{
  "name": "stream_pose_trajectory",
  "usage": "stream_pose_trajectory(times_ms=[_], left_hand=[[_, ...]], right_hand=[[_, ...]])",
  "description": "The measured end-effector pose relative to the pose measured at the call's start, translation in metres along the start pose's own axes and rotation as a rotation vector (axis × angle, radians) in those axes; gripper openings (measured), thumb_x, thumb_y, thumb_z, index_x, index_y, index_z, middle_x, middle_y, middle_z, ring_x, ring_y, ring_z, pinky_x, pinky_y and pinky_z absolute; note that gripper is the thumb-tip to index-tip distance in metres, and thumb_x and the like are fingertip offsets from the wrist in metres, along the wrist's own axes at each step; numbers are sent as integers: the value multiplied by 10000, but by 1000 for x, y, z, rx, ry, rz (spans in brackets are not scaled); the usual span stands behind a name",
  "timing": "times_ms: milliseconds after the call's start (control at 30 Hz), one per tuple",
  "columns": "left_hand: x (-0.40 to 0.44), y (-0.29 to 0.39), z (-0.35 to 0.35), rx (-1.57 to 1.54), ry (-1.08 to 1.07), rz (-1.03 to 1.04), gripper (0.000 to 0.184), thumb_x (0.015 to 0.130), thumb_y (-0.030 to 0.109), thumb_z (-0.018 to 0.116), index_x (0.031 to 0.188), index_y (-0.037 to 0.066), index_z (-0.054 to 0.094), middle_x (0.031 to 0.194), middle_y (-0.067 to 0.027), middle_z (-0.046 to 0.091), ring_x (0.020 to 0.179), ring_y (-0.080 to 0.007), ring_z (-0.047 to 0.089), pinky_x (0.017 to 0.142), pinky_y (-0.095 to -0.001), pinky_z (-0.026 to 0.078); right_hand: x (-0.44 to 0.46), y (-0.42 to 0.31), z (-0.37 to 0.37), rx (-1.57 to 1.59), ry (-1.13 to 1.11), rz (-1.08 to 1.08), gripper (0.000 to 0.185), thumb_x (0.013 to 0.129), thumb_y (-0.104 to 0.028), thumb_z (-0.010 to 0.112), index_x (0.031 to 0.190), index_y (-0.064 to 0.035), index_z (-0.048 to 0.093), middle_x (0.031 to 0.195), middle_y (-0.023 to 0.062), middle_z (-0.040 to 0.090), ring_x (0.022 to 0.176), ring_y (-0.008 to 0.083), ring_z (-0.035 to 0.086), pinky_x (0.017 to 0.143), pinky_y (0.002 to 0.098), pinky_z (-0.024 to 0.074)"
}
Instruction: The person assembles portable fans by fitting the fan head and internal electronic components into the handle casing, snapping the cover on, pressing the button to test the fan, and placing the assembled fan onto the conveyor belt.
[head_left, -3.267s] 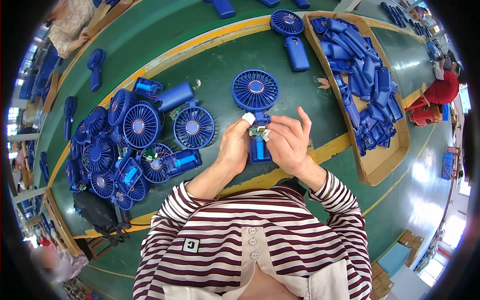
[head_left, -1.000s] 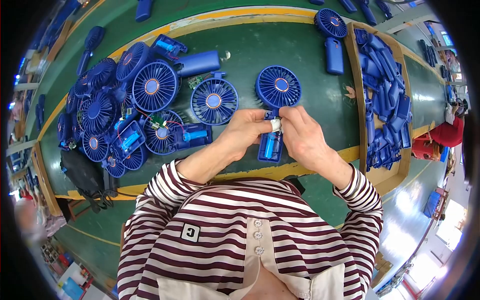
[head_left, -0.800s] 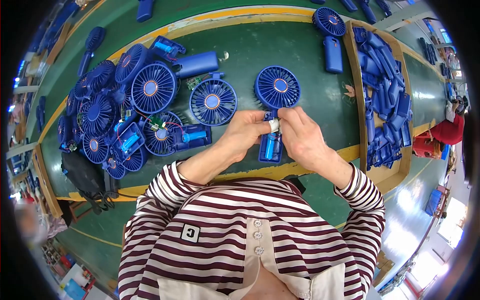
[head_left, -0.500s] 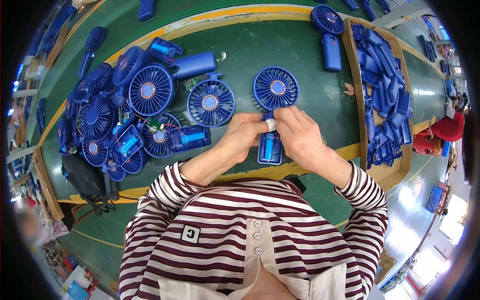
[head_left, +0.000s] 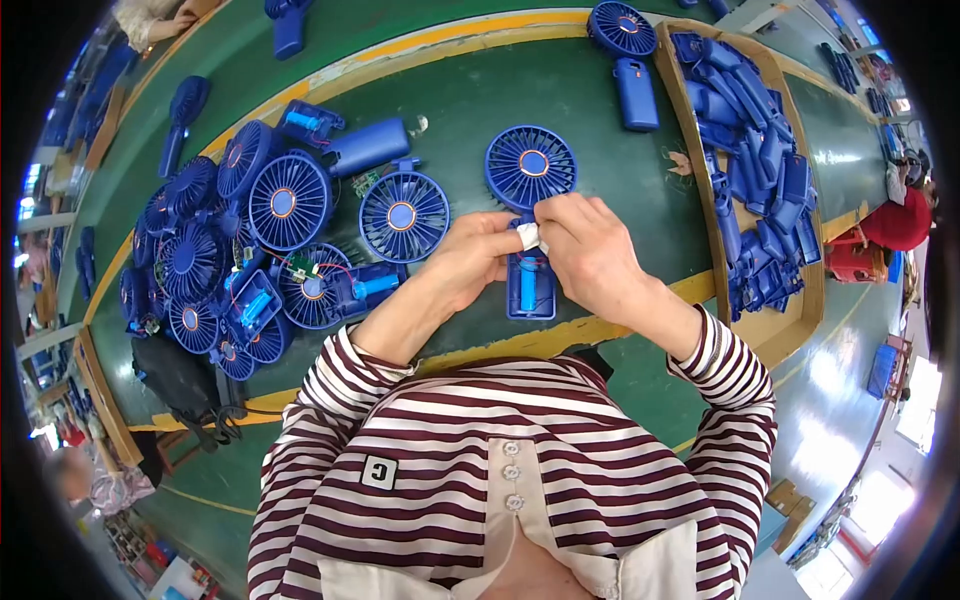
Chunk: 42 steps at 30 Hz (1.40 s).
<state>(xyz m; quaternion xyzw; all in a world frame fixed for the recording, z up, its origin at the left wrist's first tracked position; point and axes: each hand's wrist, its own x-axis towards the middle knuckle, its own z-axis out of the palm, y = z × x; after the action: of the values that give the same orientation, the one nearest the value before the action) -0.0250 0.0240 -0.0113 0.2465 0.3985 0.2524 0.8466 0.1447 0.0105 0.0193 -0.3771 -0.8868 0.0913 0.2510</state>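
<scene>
- Straight ahead of the striped shirt, lying on the green bench: an opened handheld fan, with the round head farthest out and the handle toward the body.
- By long axis, running almost directly away from the torso, hardly skewed to either side.
- At the neck, where head joins handle: left hand and right hand meeting from opposite sides, neither clearly nearer.
- From the left: clamped on the neck end of the handle, with a white covering on one digit reaching across.
- From the right: bunched over that same joint, fingertips largely hidden; cannot tell whether pinched on a part.
- Between hands and body: open handle shell, with a blue battery set lengthwise along the same axis.
- Just beyond the hands: fan head, grille upward, clear of the palms.
- Near the left hand, on the outer side: a second fan, grille upward; farther left, a pile of fans with a green circuit board exposed.
- Well apart from the right hand, to the right: a cardboard box full of blue shells.
</scene>
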Motion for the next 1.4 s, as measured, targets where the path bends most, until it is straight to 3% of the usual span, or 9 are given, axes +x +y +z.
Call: stream_pose_trajectory(times_ms=[233, 267, 400, 600, 900, 1033, 1067, 1167, 1400], left_hand=[[1, -1, 4, 27, 115, 310, 189, 829, 86, 560, 993, -9, 569, 853, -64, 632, 718, -111, 602, 638, -257, 495], [1, -1, 1, 35, 100, 323, 233, 846, 93, 543, 1031, -47, 553, 995, -156, 621, 854, -195, 624, 750, -300, 507], [-2, 5, 7, -13, 59, 373, 276, 847, 128, 562, 1066, -39, 532, 992, -164, 619, 877, -235, 624, 776, -331, 509], [4, -8, 8, 64, 210, 356, 241, 798, 83, 606, 1006, -29, 553, 872, -57, 621, 768, -124, 596, 683, -252, 487], [0, -13, 17, 4, 196, 305, 217, 803, 41, 544, 996, -59, 561, 918, -122, 626, 795, -190, 617, 694, -302, 509], [0, -10, 18, 9, 117, 243, 230, 807, 27, 495, 994, -101, 534, 924, -198, 618, 830, -282, 624, 739, -373, 517], [-1, -8, 19, -1, 122, 214, 232, 808, 12, 472, 995, -116, 521, 929, -219, 610, 831, -310, 621, 751, -393, 514], [2, -9, 17, -23, 166, 182, 250, 801, 8, 468, 1013, -119, 507, 935, -227, 603, 837, -337, 616, 757, -413, 511], [6, -8, 11, -63, 116, 125, 259, 768, 11, 458, 990, -112, 506, 930, -235, 597, 851, -352, 609, 777, -438, 503]], right_hand=[[-10, -4, 4, 150, 320, 311, 336, 683, 7, 616, 1005, 27, 520, 948, 142, 558, 821, 301, 588, 680, 358, 493], [-14, -8, 7, 150, 323, 302, 336, 683, 7, 616, 1005, 27, 520, 948, 142, 558, 821, 301, 588, 680, 358, 493], [-33, -25, 20, 534, 332, 596, 397, 770, -3, 579, 1137, 47, 436, 824, 147, 605, 730, 238, 627, 652, 315, 500], [-27, -33, 24, 251, 332, 572, 413, 737, 0, 511, 1145, 13, 445, 839, 186, 619, 711, 321, 621, 614, 377, 494], [-30, -29, 9, 313, -122, 767, 524, 750, -102, 532, 1232, -3, 354, 628, 165, 585, 594, 368, 583, 542, 441, 461], [-44, 23, -51, -50, 125, 692, 368, 792, -261, 566, 1087, -42, 540, 732, 159, 618, 683, 338, 615, 611, 415, 485], [-43, 43, -76, -156, 215, 880, 318, 784, -343, 552, 848, -34, 588, 753, 169, 620, 686, 336, 619, 588, 437, 494], [-46, 111, -146, -665, 327, 1174, 275, 778, -293, 558, 725, -26, 597, 676, 206, 615, 666, 328, 631, 583, 430, 496], [-59, 185, -174, -484, -168, 1411, 492, 704, -422, 597, 830, 52, 634, 769, 164, 653, 581, 231, 642, 597, 329, 528]])
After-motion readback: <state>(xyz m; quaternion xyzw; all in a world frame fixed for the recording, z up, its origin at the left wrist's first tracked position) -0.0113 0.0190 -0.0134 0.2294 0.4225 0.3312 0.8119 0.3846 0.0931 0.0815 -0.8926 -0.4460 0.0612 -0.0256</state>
